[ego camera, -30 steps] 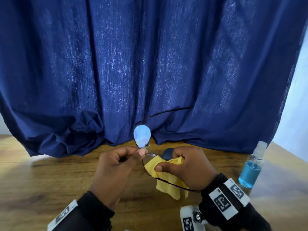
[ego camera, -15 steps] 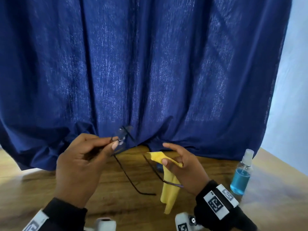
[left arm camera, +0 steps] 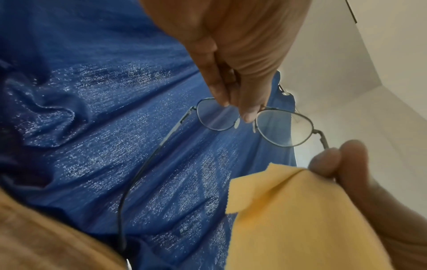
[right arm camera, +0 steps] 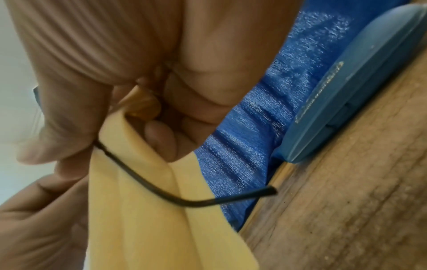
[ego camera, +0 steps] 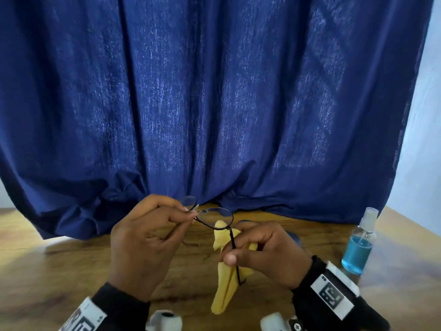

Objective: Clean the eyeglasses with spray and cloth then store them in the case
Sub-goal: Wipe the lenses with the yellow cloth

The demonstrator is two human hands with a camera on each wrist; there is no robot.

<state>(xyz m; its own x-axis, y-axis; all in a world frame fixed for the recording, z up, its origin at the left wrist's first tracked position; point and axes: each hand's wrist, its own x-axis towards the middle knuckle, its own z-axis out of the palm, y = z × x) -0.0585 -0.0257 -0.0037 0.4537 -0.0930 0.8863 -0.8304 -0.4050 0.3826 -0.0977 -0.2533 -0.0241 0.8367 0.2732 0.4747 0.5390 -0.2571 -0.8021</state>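
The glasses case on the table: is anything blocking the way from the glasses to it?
The case looks shut, and the yellow cloth is bunched with the eyeglasses in the right hand. Nothing else visible intervenes.

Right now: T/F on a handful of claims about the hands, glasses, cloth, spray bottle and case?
1. The left hand pinches the eyeglasses at the bridge. True.
2. The right hand holds the yellow cloth and one temple arm. True.
3. The spray bottle lies tipped over. False: it stands upright on the table.
4. The eyeglasses are inside the case. False: they are held above the table; the case lies shut by the curtain.
5. The bottle holds blue liquid. True.
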